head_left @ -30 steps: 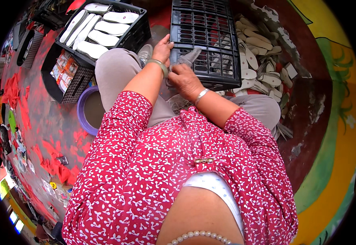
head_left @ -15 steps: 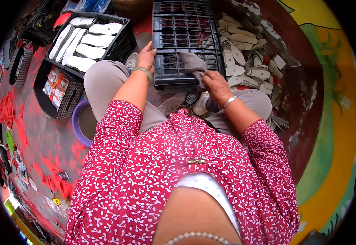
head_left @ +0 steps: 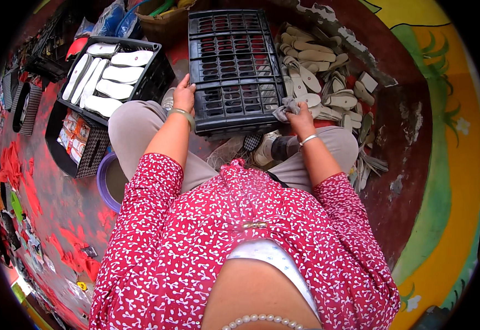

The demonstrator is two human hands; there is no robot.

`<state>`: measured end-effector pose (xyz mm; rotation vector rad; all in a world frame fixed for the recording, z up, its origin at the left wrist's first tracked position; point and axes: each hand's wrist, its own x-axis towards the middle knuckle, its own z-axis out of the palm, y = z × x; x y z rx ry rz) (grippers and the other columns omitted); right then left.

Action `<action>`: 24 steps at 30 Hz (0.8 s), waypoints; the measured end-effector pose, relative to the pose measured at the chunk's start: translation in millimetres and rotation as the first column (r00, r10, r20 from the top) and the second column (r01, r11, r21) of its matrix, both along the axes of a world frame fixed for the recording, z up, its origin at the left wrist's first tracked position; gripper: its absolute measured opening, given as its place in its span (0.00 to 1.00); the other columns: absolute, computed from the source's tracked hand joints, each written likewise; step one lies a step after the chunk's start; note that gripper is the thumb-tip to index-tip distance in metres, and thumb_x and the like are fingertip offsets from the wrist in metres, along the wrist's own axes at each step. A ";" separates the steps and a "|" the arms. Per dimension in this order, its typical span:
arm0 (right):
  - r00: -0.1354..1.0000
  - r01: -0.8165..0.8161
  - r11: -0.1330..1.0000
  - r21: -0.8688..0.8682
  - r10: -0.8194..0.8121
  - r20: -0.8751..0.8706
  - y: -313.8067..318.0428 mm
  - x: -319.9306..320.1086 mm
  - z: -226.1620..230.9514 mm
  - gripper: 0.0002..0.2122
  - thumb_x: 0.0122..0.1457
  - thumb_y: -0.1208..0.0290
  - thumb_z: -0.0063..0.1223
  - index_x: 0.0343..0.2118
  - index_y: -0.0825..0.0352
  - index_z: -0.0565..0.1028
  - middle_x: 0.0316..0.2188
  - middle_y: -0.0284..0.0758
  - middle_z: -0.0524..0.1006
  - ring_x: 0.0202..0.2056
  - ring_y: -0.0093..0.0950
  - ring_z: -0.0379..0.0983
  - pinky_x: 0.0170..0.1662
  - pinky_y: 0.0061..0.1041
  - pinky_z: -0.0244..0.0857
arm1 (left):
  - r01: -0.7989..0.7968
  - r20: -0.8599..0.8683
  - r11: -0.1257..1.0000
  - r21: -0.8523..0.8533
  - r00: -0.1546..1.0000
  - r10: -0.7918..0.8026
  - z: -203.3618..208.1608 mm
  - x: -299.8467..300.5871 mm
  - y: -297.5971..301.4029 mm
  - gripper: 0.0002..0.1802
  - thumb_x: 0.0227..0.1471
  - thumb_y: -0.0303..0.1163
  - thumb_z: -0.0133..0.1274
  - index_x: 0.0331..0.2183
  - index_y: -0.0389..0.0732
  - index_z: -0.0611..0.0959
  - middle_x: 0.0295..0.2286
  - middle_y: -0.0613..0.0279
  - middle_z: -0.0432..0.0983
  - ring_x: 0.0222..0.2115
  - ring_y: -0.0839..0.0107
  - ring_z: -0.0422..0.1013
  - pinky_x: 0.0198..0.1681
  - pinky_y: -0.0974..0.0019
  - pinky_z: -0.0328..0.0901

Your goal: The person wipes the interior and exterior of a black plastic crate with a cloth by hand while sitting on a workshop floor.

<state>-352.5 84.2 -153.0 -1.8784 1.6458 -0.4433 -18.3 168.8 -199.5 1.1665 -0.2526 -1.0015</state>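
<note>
A black plastic crate point(head_left: 232, 82) with a slotted grid face is in front of my crossed legs, that face toward me. My left hand point(head_left: 184, 98) grips its left edge, thumb against the rim. A crumpled grey cloth point(head_left: 287, 109) is bunched in my right hand point(head_left: 301, 121), pressed at the crate's near right corner. The fingers of the right hand are partly hidden by the cloth. What lies behind the crate shows only as dark and red patches through the slots.
Pale insoles point(head_left: 339, 99) lie heaped right of the crate. To the left, another black crate point(head_left: 162, 74) holds stacked white insoles, above a checkered basket point(head_left: 93, 148) of packets. A purple basin point(head_left: 103, 184) sits by my left knee. At the back stands a cardboard box point(head_left: 165, 25).
The crate has shifted left and toward me in the picture, with my left hand still on its edge. My right hand and the cloth have moved from its face to the near right corner.
</note>
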 end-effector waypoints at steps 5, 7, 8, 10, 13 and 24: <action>0.997 0.060 0.972 -0.229 -0.070 -0.034 -3.1 37.6 3.9 0.17 0.48 0.73 0.53 0.41 0.69 0.63 0.32 0.53 0.74 0.37 0.51 0.71 0.41 0.43 0.63 | -0.008 0.014 1.000 0.018 1.000 0.008 10.2 -3.5 4.4 0.29 0.53 0.17 0.38 0.57 0.36 0.60 0.50 0.56 0.66 0.45 0.68 0.67 0.50 0.67 0.60; 0.999 0.029 0.966 -0.257 -0.040 -0.035 -19.1 52.0 4.1 0.16 0.49 0.73 0.51 0.40 0.71 0.63 0.31 0.54 0.74 0.36 0.52 0.71 0.41 0.43 0.63 | -0.011 0.047 1.000 0.018 0.999 0.010 6.0 -3.0 4.8 0.29 0.53 0.17 0.39 0.57 0.36 0.60 0.50 0.56 0.66 0.45 0.69 0.67 0.50 0.68 0.60; 0.998 0.010 0.968 -0.250 -0.024 -0.051 -29.7 61.5 4.7 0.16 0.49 0.73 0.50 0.40 0.72 0.63 0.31 0.54 0.74 0.37 0.52 0.71 0.41 0.43 0.63 | -0.008 0.037 0.999 0.032 0.999 0.007 3.9 -2.0 6.8 0.29 0.52 0.17 0.39 0.57 0.36 0.61 0.49 0.57 0.67 0.44 0.70 0.67 0.49 0.69 0.61; 0.997 -0.014 0.972 -0.234 -0.006 -0.083 -56.8 77.2 2.1 0.16 0.50 0.74 0.48 0.41 0.73 0.63 0.32 0.56 0.74 0.37 0.53 0.71 0.42 0.44 0.63 | -0.003 0.021 1.000 0.031 1.000 0.002 7.9 -3.8 7.0 0.28 0.52 0.17 0.40 0.57 0.36 0.61 0.48 0.57 0.68 0.44 0.70 0.67 0.49 0.69 0.61; 0.999 -0.043 0.961 -0.273 0.040 -0.019 -102.5 93.9 -13.1 0.16 0.51 0.70 0.49 0.41 0.72 0.65 0.34 0.57 0.73 0.39 0.54 0.70 0.42 0.44 0.63 | -0.014 0.032 0.998 0.054 0.999 0.012 7.2 -5.9 8.8 0.28 0.52 0.17 0.40 0.56 0.36 0.63 0.47 0.59 0.69 0.42 0.71 0.68 0.48 0.70 0.61; 0.997 -0.078 0.985 -0.152 0.076 -0.020 -178.4 120.6 -31.7 0.15 0.52 0.66 0.49 0.41 0.68 0.69 0.38 0.54 0.73 0.43 0.51 0.68 0.47 0.41 0.62 | -0.033 -0.012 0.998 0.045 0.999 0.034 11.0 -10.5 9.6 0.28 0.53 0.17 0.39 0.56 0.36 0.62 0.49 0.59 0.68 0.44 0.71 0.67 0.49 0.70 0.61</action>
